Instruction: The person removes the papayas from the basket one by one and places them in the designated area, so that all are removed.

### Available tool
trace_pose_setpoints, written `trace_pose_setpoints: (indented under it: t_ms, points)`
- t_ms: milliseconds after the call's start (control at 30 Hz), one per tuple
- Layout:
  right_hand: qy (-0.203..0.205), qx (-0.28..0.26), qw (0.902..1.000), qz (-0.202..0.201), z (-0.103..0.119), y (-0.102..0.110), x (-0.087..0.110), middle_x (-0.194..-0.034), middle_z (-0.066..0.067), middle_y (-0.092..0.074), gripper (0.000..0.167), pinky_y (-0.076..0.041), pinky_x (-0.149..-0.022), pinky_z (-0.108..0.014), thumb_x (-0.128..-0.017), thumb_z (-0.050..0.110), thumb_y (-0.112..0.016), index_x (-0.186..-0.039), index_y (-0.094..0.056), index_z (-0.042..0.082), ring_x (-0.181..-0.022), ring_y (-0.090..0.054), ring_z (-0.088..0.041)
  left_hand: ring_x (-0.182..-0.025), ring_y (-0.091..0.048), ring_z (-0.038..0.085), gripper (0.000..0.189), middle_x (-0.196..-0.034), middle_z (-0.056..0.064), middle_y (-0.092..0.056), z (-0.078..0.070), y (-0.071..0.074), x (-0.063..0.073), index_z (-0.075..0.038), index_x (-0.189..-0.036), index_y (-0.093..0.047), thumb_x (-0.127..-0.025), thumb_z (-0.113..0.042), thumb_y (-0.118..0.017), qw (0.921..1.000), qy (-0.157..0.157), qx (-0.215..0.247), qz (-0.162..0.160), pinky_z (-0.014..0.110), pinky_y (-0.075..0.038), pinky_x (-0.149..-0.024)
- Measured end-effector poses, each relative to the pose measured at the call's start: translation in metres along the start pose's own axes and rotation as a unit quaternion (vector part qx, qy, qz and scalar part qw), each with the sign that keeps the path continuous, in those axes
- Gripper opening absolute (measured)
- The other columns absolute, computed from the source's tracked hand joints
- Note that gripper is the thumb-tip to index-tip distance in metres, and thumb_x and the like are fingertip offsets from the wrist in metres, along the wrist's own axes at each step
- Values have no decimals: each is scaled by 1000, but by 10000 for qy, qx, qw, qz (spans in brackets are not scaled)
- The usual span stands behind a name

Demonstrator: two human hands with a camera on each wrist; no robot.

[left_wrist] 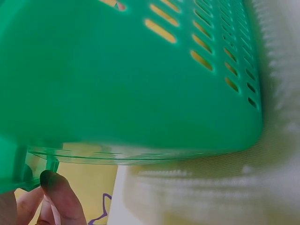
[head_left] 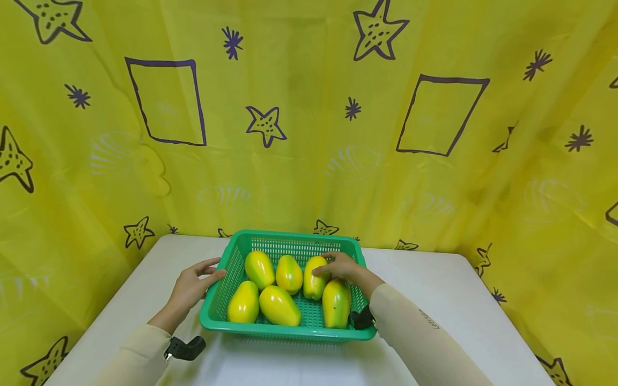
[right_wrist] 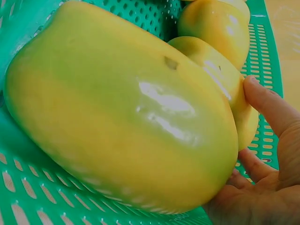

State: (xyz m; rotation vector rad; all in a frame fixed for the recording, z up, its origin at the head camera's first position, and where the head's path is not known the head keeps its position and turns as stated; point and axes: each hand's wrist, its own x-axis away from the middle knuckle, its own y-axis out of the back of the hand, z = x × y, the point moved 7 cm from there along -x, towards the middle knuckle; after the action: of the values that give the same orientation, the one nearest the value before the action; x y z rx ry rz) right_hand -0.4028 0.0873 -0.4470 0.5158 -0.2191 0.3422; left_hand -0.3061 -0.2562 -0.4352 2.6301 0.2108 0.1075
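Note:
A green plastic basket holds several glossy yellow-green papayas in two loose rows. My left hand grips the basket's left rim, thumb near the top edge. In the left wrist view its fingers meet the rim's corner, beside the basket's slotted wall. Inside the basket, my right hand holds the back-right papaya between thumb and fingers. Right in front of that hand lies another papaya, which fills much of the right wrist view and partly hides the held one.
The basket stands on a white table. Behind and on both sides hangs a yellow curtain printed with stars and frames. A black wrist camera sits on the left forearm, another on the right beside the basket's rim.

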Motion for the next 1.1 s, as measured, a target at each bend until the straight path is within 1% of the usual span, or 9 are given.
trace_pose_setpoints:
  t_ms: [233, 367, 433, 567, 633, 733, 1000, 1100]
  points:
    - [-18, -30, 10000, -12, -1, -1, -1, -131, -25, -55, 72, -56, -74, -31, -81, 16, -81, -142, -47, -1, -93, -62, -24, -81, -65, 13, 62, -129, 25, -56, 1, 0, 0, -4, -144, -49, -93, -36, -67, 10000, 18, 41, -17, 27, -59, -66]
    - [-30, -1, 10000, -70, -1, -1, -1, -131, -24, -56, 70, -54, -67, -27, -81, 17, -81, -141, -48, -1, -86, -60, -21, -80, -65, 13, 63, -129, 26, -55, 1, 0, 0, -4, -144, -48, -93, -36, -67, 10000, 28, 66, -17, 27, -59, -66]
    - [-31, -5, 9999, -127, -1, 0, 0, -129, -24, -57, 70, -53, -66, -27, -81, 18, -81, -140, -49, -1, -85, -60, -21, -79, -66, 14, 63, -128, 26, -55, 1, 0, 0, -3, -143, -49, -93, -37, -68, 10000, 17, 85, -29, 27, -59, -66]
    - [-36, -106, 9997, -229, 0, 1, 1, -128, -24, -57, 68, -57, -73, -32, -81, 17, -82, -137, -50, -2, -90, -64, -25, -78, -67, 13, 63, -128, 26, -57, 1, -1, 1, -3, -143, -50, -92, -37, -69, 9999, -1, 113, -58, 27, -59, -65]
    - [-37, -194, 9995, -244, 1, 2, 2, -129, -25, -56, 67, -59, -77, -36, -81, 17, -82, -136, -50, -3, -95, -65, -28, -79, -66, 13, 62, -127, 26, -58, 1, -1, 0, -4, -142, -50, -92, -36, -69, 9999, 3, 112, -82, 26, -59, -65]
    - [-65, -349, 9991, -248, 2, 3, 3, -133, -26, -53, 67, -59, -79, -40, -81, 15, -81, -136, -48, -3, -98, -65, -32, -80, -64, 11, 61, -125, 24, -59, 2, -1, 0, -4, -142, -50, -92, -34, -69, 9998, 50, 172, -95, 25, -58, -65]
    - [-195, -713, 9971, -168, 1, 3, 3, -132, -27, -49, 68, -59, -83, -43, -82, 12, -80, -139, -45, -1, -101, -63, -34, -80, -64, 11, 60, -124, 24, -59, 1, -2, 0, -4, -142, -50, -93, -32, -69, 9993, 133, 334, -59, 25, -58, -66]
    - [-223, -809, 9964, -104, 1, 2, 3, -133, -28, -46, 69, -58, -84, -44, -82, 11, -80, -140, -43, 0, -106, -62, -38, -81, -64, 11, 60, -124, 25, -58, 1, -2, 1, -4, -143, -49, -93, -32, -68, 9992, 150, 382, -39, 25, -59, -67]
